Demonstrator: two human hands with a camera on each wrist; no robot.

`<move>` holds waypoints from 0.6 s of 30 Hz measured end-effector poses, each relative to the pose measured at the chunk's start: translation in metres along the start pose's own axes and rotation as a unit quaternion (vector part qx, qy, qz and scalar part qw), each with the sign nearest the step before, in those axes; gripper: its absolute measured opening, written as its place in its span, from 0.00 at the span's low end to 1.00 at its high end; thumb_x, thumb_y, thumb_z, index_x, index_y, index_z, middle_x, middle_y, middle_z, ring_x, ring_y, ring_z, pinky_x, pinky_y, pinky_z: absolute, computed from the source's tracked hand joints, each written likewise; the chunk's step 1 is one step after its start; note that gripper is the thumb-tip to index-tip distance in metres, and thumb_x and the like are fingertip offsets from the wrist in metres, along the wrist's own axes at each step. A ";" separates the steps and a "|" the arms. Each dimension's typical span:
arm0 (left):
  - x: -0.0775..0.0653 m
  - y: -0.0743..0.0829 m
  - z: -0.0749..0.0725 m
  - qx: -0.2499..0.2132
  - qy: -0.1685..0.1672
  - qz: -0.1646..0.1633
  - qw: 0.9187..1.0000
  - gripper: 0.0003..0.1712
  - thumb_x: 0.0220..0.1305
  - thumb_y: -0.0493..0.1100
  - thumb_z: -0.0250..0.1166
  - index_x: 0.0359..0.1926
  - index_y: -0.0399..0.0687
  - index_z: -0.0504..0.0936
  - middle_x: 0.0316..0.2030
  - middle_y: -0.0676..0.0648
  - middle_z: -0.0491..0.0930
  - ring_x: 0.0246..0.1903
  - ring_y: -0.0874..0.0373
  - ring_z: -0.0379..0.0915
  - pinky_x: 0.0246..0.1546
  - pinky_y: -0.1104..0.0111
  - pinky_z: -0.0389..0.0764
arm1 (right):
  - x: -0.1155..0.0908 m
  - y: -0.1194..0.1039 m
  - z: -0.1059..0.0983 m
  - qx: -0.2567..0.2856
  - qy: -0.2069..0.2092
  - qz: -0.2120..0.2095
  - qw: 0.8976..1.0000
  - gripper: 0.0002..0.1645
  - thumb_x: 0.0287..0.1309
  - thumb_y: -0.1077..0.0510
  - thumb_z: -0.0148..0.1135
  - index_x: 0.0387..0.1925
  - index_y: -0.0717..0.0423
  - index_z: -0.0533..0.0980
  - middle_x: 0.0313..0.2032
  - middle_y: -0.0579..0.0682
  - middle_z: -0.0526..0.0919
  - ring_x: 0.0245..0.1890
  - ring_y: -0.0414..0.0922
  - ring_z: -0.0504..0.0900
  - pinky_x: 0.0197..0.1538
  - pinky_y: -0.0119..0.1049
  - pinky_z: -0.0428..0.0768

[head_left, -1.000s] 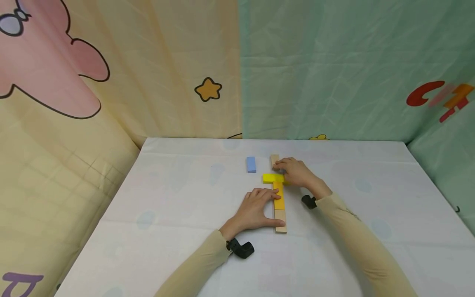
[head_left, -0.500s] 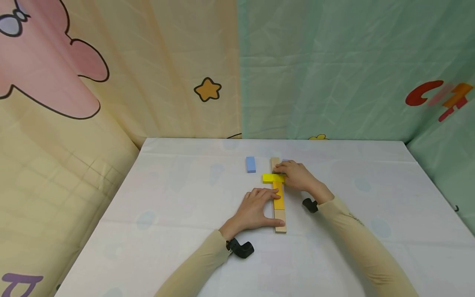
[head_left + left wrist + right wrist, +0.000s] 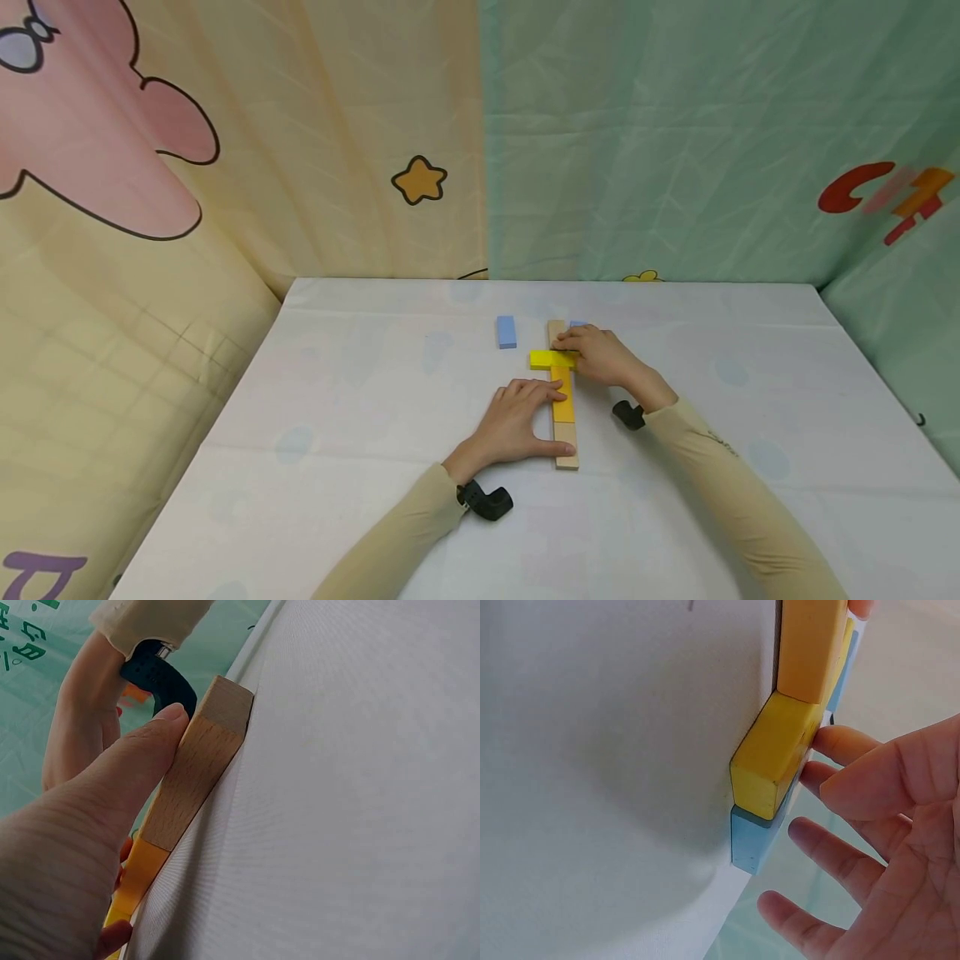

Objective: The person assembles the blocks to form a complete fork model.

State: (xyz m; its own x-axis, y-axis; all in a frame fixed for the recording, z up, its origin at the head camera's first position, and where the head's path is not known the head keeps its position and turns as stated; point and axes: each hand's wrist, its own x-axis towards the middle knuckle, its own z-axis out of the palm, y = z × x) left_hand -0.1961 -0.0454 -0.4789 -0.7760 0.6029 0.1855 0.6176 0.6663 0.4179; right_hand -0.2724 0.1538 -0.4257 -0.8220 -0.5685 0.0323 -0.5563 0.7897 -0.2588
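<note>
In the head view, blocks lie in a T-like figure on the white table. A plain wooden block (image 3: 566,435) forms the near end, followed by an orange block (image 3: 562,412) and a crosswise yellow block (image 3: 542,360). Beyond the yellow one lies a second wooden block (image 3: 555,329). My left hand (image 3: 512,423) rests spread along the row, thumb on the near wooden block (image 3: 196,769) and fingertips at the orange block. My right hand (image 3: 603,357) touches the far wooden block with its fingertips, beside the yellow block (image 3: 772,754). That hand hides the yellow block's right end.
A blue block (image 3: 506,332) lies apart to the left of the far wooden block. Another blue block (image 3: 577,323) is partly hidden behind my right hand. The white-covered table (image 3: 375,400) meets printed curtains (image 3: 337,125) at its back edge.
The far wooden block has slid slightly toward the yellow block under my right hand, which shifted a little nearer. More of the right blue block shows. My left hand stays put.
</note>
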 end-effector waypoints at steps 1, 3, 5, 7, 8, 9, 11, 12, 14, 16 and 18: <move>0.000 0.000 0.000 0.001 0.001 0.000 1.000 0.43 0.47 0.75 0.63 0.60 0.61 0.71 0.68 0.63 0.58 0.60 0.59 0.55 0.50 0.64 0.61 | 0.000 0.000 0.000 0.001 0.000 0.000 1.000 0.24 0.57 0.72 0.48 0.54 0.62 0.77 0.55 0.58 0.76 0.58 0.60 0.69 0.53 0.61 0.67; 0.000 -0.001 0.000 0.001 0.003 0.000 1.000 0.43 0.47 0.75 0.63 0.60 0.61 0.72 0.68 0.62 0.58 0.60 0.59 0.55 0.50 0.64 0.61 | 0.000 -0.001 0.000 0.002 -0.002 0.002 1.000 0.24 0.57 0.71 0.48 0.55 0.62 0.77 0.55 0.59 0.76 0.58 0.60 0.69 0.53 0.61 0.67; 0.000 -0.001 0.000 0.001 0.004 0.000 1.000 0.42 0.47 0.75 0.63 0.60 0.61 0.72 0.68 0.62 0.58 0.60 0.59 0.55 0.49 0.64 0.61 | 0.000 0.000 0.000 0.005 -0.005 0.007 1.000 0.24 0.57 0.71 0.48 0.55 0.62 0.77 0.55 0.59 0.76 0.59 0.60 0.68 0.54 0.61 0.66; 0.000 -0.001 0.000 0.000 0.005 0.001 1.000 0.42 0.47 0.75 0.63 0.60 0.61 0.71 0.68 0.62 0.58 0.60 0.59 0.55 0.49 0.65 0.61 | 0.000 0.000 0.001 0.007 -0.008 0.011 1.000 0.24 0.58 0.71 0.48 0.56 0.62 0.76 0.56 0.59 0.75 0.59 0.60 0.68 0.55 0.61 0.66; 0.000 -0.001 0.000 -0.001 0.006 0.002 1.000 0.42 0.47 0.75 0.63 0.60 0.61 0.71 0.68 0.62 0.58 0.60 0.59 0.55 0.49 0.65 0.61 | 0.000 0.000 0.001 0.009 -0.009 0.012 1.000 0.24 0.58 0.70 0.48 0.56 0.62 0.76 0.56 0.59 0.75 0.59 0.60 0.68 0.55 0.61 0.65; 0.000 -0.002 0.000 -0.001 0.006 0.002 1.000 0.42 0.47 0.75 0.63 0.60 0.62 0.71 0.68 0.62 0.58 0.60 0.59 0.55 0.49 0.65 0.61 | 0.000 0.000 0.001 0.011 -0.010 0.014 1.000 0.24 0.58 0.70 0.48 0.56 0.62 0.76 0.56 0.59 0.75 0.59 0.60 0.68 0.55 0.61 0.65; 0.000 -0.002 0.000 0.000 0.006 0.002 1.000 0.42 0.47 0.75 0.63 0.60 0.62 0.71 0.68 0.62 0.58 0.60 0.60 0.55 0.49 0.65 0.61 | 0.000 0.000 0.001 0.010 -0.009 0.012 1.000 0.24 0.58 0.70 0.48 0.56 0.62 0.76 0.56 0.59 0.75 0.59 0.60 0.68 0.56 0.61 0.65; 0.000 -0.002 0.000 -0.001 0.006 0.002 1.000 0.42 0.47 0.75 0.63 0.60 0.62 0.71 0.68 0.62 0.59 0.60 0.60 0.55 0.49 0.65 0.61 | 0.000 0.000 0.001 0.010 -0.008 0.011 1.000 0.24 0.58 0.70 0.48 0.56 0.63 0.76 0.56 0.59 0.75 0.58 0.60 0.68 0.56 0.61 0.65; 0.000 -0.002 0.000 -0.003 0.006 0.003 1.000 0.42 0.47 0.75 0.63 0.60 0.62 0.71 0.68 0.62 0.59 0.60 0.60 0.55 0.49 0.65 0.61 | -0.001 0.000 0.001 0.009 -0.008 0.010 1.000 0.24 0.58 0.70 0.48 0.55 0.63 0.76 0.56 0.60 0.75 0.58 0.60 0.69 0.56 0.61 0.65; 0.000 -0.002 0.000 -0.004 0.004 0.003 1.000 0.42 0.47 0.75 0.63 0.60 0.62 0.71 0.68 0.62 0.59 0.60 0.60 0.55 0.49 0.65 0.61 | -0.001 -0.001 0.001 0.009 -0.009 0.010 1.000 0.22 0.60 0.69 0.49 0.55 0.63 0.76 0.56 0.60 0.75 0.58 0.60 0.69 0.56 0.61 0.65; 0.000 -0.002 0.000 -0.005 0.003 0.003 1.000 0.42 0.47 0.75 0.63 0.60 0.61 0.71 0.68 0.62 0.59 0.59 0.60 0.55 0.49 0.65 0.61 | -0.002 -0.001 0.001 0.012 -0.011 0.010 1.000 0.21 0.62 0.67 0.49 0.55 0.63 0.76 0.56 0.60 0.75 0.58 0.60 0.68 0.57 0.61 0.64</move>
State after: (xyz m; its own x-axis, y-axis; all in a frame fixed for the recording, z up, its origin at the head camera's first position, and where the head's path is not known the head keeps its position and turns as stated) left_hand -0.1972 -0.0465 -0.4800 -0.7737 0.6032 0.1937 0.6202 0.6586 0.4261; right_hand -0.2701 0.1538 -0.4260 -0.8302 -0.5574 0.0063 -0.5361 0.7954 -0.2826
